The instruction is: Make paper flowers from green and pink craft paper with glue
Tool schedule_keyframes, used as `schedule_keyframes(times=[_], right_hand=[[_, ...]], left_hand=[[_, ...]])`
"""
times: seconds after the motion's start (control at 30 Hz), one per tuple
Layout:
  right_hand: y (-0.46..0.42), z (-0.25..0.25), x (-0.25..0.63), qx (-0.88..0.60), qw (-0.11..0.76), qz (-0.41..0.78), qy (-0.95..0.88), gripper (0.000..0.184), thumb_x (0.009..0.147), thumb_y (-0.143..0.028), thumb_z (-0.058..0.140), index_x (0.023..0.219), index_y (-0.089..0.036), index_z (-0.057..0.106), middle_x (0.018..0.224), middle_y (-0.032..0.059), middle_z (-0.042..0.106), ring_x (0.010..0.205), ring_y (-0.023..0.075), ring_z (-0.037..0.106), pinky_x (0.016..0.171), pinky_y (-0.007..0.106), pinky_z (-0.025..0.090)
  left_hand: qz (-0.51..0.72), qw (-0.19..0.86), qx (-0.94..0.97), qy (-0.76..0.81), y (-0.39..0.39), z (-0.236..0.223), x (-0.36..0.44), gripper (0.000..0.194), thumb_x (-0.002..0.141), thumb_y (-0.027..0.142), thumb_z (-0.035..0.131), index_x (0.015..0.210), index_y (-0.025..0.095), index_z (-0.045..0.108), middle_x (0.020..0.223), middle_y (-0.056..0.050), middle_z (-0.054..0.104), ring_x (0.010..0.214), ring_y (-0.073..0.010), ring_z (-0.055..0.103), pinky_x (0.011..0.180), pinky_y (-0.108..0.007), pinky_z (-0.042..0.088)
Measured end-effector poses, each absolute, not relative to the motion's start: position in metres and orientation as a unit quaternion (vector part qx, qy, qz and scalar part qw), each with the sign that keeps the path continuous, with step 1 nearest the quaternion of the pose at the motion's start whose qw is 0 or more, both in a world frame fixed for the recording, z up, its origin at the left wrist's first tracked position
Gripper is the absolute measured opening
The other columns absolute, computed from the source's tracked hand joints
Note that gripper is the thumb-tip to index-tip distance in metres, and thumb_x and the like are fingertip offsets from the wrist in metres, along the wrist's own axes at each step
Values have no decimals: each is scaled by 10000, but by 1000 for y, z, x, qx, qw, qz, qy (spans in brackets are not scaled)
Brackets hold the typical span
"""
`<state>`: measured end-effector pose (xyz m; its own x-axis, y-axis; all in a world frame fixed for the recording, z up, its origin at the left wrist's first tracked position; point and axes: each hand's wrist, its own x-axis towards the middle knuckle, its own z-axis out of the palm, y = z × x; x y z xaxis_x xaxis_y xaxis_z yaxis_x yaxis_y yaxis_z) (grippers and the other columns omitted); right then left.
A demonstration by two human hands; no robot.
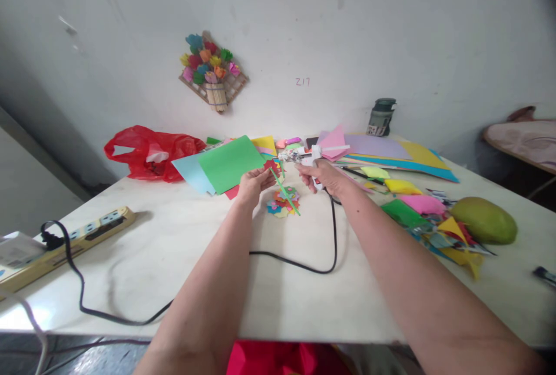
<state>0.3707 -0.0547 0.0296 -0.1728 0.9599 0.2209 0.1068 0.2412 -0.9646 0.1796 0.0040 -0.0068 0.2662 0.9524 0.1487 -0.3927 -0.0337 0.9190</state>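
Observation:
My left hand [256,182] pinches a red paper flower [270,165] with a thin green paper stem [285,192] slanting down to the right from it. In my right hand [326,177] is a white glue gun [309,158], its nozzle pointing left toward the flower. A pale glue stick [336,148] sticks out of its back. Whether nozzle and flower touch, I cannot tell. Below both hands lies a small pile of colored paper flower cutouts [282,207]. The gun's black cord [299,265] loops over the white table [299,305].
At left are a red plastic bag [152,152] and a power strip [99,227]. Green paper [230,166] lies behind my left hand. To the right are a green mango-like fruit [484,220], paper scraps [452,236] and a dark bottle [381,117]. A paper-flower decoration [212,71] hangs on the wall.

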Motion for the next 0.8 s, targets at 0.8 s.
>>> schedule_keyframes(times=[0.8], right_hand=[[-27, -4, 369, -705, 115, -61, -698, 385, 795, -271, 459, 1166, -171, 481, 1060, 137, 577, 932, 243, 548, 736, 320, 385]], left_hand=[[554, 655, 437, 270, 1, 3, 176, 79, 688, 148, 611, 743, 95, 594, 741, -102, 680, 738, -181, 656, 667, -260, 504]])
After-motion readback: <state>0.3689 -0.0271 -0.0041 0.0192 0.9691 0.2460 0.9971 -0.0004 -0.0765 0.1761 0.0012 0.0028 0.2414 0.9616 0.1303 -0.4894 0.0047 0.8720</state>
